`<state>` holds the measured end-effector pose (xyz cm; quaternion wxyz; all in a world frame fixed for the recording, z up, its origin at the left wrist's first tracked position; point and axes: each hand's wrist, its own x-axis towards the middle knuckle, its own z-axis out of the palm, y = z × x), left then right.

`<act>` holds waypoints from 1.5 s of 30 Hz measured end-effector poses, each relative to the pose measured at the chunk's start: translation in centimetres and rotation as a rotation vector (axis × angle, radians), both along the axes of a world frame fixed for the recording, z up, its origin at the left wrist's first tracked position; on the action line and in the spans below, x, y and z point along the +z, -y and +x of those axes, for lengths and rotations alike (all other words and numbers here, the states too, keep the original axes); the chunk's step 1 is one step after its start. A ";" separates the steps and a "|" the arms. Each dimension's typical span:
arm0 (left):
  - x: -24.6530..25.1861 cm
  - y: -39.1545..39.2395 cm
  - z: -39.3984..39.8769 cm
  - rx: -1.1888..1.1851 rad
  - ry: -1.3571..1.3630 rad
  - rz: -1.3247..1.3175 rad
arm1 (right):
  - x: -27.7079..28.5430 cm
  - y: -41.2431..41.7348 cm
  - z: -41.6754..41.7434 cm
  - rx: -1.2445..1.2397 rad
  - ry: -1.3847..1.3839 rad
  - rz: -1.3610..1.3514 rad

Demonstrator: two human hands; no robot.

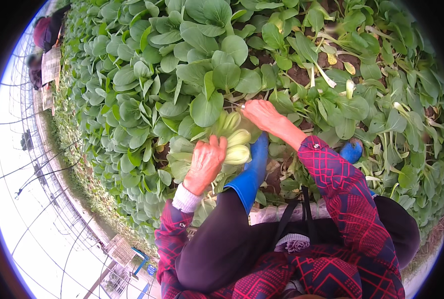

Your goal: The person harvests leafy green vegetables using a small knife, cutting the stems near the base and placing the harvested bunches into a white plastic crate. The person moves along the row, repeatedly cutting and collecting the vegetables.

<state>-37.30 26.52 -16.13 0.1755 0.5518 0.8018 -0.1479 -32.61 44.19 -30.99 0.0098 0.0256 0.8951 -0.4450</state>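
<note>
Several pale-based pak choi heads (238, 146) lie together in front of me, their stem ends pointing right. My left hand (207, 160) curls over their leaf side, fingertips against the stems. Further up and to the right, my right hand (262, 115) is low among the leaves with its fingers bent. A thin pale strip shows by its fingertips, too small to name. Just left of that hand grows a standing pak choi plant (207, 106) with broad green leaves. The base of this plant is hidden.
My blue rubber boot (258, 153) stands just below the hands; the other boot (351, 150) is to the right. Cut pak choi (328, 76) and loose leaves litter the soil there. Uncut rows (132, 74) fill the left. Another person (44, 33) and crates (52, 65) are at far left.
</note>
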 end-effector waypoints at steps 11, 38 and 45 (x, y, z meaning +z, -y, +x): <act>-2.6 -4.5 -7.1 -0.118 0.059 -0.004 | 1.7 0.0 0.7 -0.352 0.587 -0.598; -4.8 -3.7 -12.2 0.030 -0.036 -0.044 | 1.5 1.3 2.7 -0.477 0.191 -0.341; -5.6 -1.8 -12.0 0.063 -0.035 0.057 | 0.6 0.3 -3.6 -0.351 0.518 -0.526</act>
